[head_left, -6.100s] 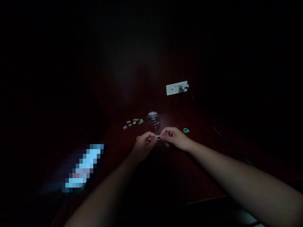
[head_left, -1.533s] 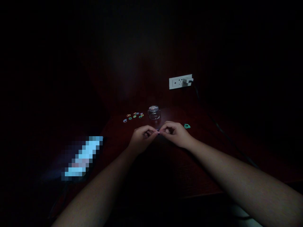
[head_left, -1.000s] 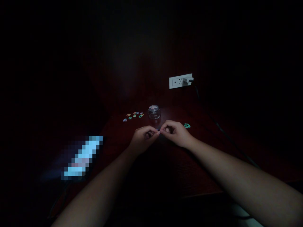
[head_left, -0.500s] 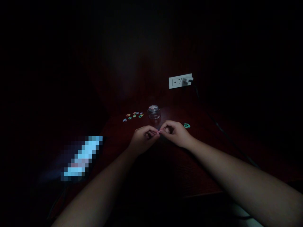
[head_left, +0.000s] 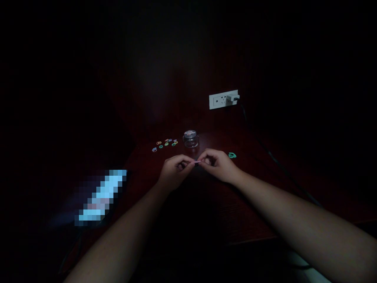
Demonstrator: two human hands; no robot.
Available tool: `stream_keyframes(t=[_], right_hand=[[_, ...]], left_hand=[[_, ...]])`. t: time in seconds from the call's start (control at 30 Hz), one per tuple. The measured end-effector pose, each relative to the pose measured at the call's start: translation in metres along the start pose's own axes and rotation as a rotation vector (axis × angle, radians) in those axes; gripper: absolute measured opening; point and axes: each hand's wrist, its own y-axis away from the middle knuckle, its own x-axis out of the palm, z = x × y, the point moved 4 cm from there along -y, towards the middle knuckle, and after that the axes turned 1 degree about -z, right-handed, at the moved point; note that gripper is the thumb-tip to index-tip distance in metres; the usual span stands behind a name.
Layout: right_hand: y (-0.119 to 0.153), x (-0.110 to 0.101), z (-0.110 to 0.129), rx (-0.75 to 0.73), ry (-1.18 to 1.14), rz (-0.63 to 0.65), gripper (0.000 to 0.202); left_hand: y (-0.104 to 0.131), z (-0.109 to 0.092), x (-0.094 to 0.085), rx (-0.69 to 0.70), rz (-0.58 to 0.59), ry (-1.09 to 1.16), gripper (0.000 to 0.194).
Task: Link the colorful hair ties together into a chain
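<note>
Between my two hands is a small pink hair tie [head_left: 196, 161], pinched at both ends just above the dark red table. The thumb and fingertips of my left hand [head_left: 174, 171] close on its left end. My right hand [head_left: 220, 165] pinches the right end the same way. Behind the hands stands a small clear jar [head_left: 191, 139] with its lid on. Several coloured hair ties [head_left: 166, 144] lie scattered to the left of the jar. A few green hair ties [head_left: 232, 155] lie together just right of my right hand.
A lit, blurred-out screen [head_left: 103, 196] is at the left edge of the table [head_left: 235, 212]. On the back wall a white socket plate [head_left: 218, 101] holds a plugged-in charger [head_left: 233, 98]. Its dark cable [head_left: 272, 157] runs down the right side. The surroundings are very dark.
The pink hair tie looked looped and crossed before; now it is drawn into a straighter, flatter strip between my fingertips. My left hand has shifted slightly left, and the view moved a little.
</note>
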Motion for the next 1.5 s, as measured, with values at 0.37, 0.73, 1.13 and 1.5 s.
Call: stream_keyframes(t=[0.37, 0.73, 1.13, 1.5], right_hand=[[-0.0005, 0.0003, -0.0042, -0.003, 0.003, -0.006, 0.016], [0.0002, 0.0023, -0.0064, 0.024, -0.039, 0.010, 0.017], [-0.0014, 0.0018, -0.0031, -0.044, 0.046, 0.008, 0.013], [-0.0008, 0.0024, -0.0046, -0.020, 0.036, 0.004, 0.011]], left_hand=[[0.0014, 0.0005, 0.0025, -0.013, 0.035, 0.017, 0.017], [0.0010, 0.0006, 0.0028, -0.020, 0.000, 0.040, 0.016], [0.0011, -0.0001, 0.0017, -0.003, 0.005, 0.024, 0.015], [0.0018, -0.0020, 0.0025, -0.037, 0.010, 0.050, 0.015]])
